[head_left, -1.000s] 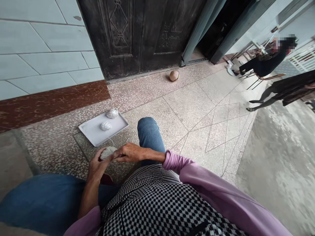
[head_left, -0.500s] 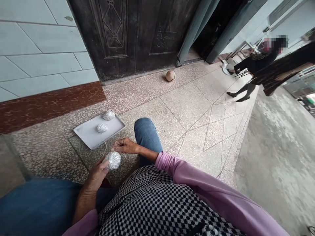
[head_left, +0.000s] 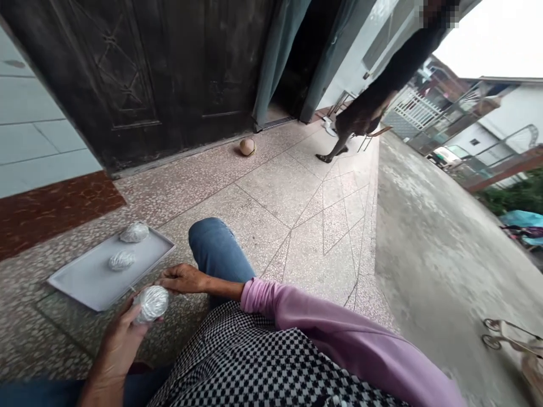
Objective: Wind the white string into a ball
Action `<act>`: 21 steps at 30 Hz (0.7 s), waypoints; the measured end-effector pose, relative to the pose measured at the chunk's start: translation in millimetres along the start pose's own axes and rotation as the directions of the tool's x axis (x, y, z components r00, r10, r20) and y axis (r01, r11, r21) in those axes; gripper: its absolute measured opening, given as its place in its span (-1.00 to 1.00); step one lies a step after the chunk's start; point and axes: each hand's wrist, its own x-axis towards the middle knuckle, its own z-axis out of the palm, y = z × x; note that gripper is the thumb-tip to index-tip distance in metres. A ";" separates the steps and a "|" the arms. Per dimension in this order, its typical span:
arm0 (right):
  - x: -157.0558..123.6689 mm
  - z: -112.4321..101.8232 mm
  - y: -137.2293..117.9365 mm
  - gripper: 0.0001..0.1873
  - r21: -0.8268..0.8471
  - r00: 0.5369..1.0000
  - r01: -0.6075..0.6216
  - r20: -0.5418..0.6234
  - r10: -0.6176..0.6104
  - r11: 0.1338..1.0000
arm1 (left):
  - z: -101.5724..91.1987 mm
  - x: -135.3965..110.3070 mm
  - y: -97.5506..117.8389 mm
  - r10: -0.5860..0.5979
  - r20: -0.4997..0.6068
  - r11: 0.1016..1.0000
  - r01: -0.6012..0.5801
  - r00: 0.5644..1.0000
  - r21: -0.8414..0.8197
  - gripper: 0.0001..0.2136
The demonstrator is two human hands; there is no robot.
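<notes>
Speckled floor (head_left: pixel 267 198) below, left grip (head_left: pixel 123 334) curls partway round a seemingly thread-wound ball (head_left: pixel 153 303).

The support surface was a speckled floor (head_left: pixel 271 198), crossed by thin straight seams. Directly on it, ahead and to my left, I recorded a shallow pale-grey tray (head_left: pixel 80 282) with a low rim. It bore two silvery lumps, a farther one (head_left: pixel 134 232) and a nearer one (head_left: pixel 122 260), close together. Well apart from the tray, a rounded tan object (head_left: pixel 247 147) with a dark band rested on the floor.
</notes>
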 end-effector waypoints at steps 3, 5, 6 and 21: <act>-2.8 -1.5 -0.7 -0.57 -0.058 1.000 0.008 -0.010 -0.009 0.998 | 5.0 -3.2 2.0 0.039 -0.029 0.999 -0.039 0.999 -0.010 -0.50; -3.5 -1.0 -0.3 -0.61 -0.087 1.000 0.014 -0.005 -0.014 0.996 | 6.9 -5.6 5.0 0.062 -0.044 0.998 -0.062 0.997 -0.016 -0.53; -3.5 -0.2 0.2 -0.63 -0.099 1.000 0.009 -0.001 -0.009 0.995 | 7.5 -6.7 7.4 0.055 -0.044 0.998 -0.056 0.998 -0.017 -0.54; 8.0 2.5 0.0 -0.49 -0.225 0.995 0.104 0.023 -0.101 0.969 | -14.1 6.8 17.4 -0.015 -0.026 0.992 0.012 1.000 -0.129 -0.50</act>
